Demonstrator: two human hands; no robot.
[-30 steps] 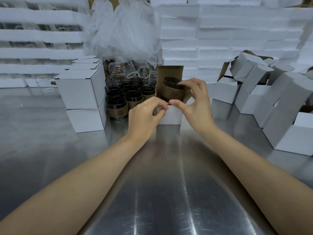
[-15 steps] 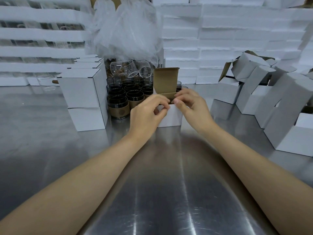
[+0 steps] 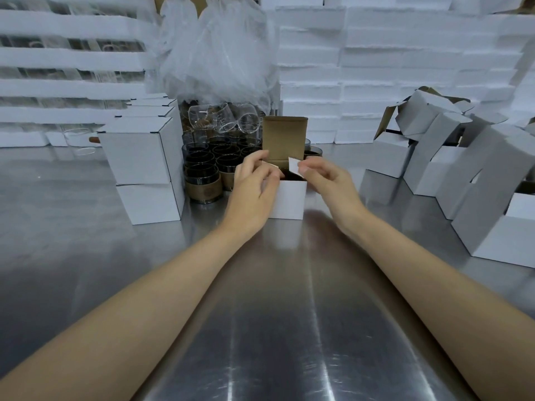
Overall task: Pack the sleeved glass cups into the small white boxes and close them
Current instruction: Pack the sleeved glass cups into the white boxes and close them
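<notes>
1. Box [image 3: 289,199], small and white, stands mid-table [image 3: 275,314], lid [image 3: 285,137] upright with its brown inside showing.
2. Left hand [image 3: 252,186] pinches left flap [image 3: 270,167], fingers curled.
3. Right hand [image 3: 325,178] pinches right flap [image 3: 293,168].
4. Sleeved cups [image 3: 204,183] cluster just behind-left of box; closed boxes [image 3: 142,151] stacked further left, open boxes [image 3: 434,160] piled right.

A small white cardboard box [image 3: 289,199] stands upright toward the far edge of the steel counter [image 3: 275,314], its brown-lined lid raised and its side flaps half-folded. Dark glass cups in brown sleeves [image 3: 202,180] cluster just to its left, beside stacked closed white boxes [image 3: 142,151]. Open white boxes [image 3: 477,180] are heaped toward the right edge.
</notes>
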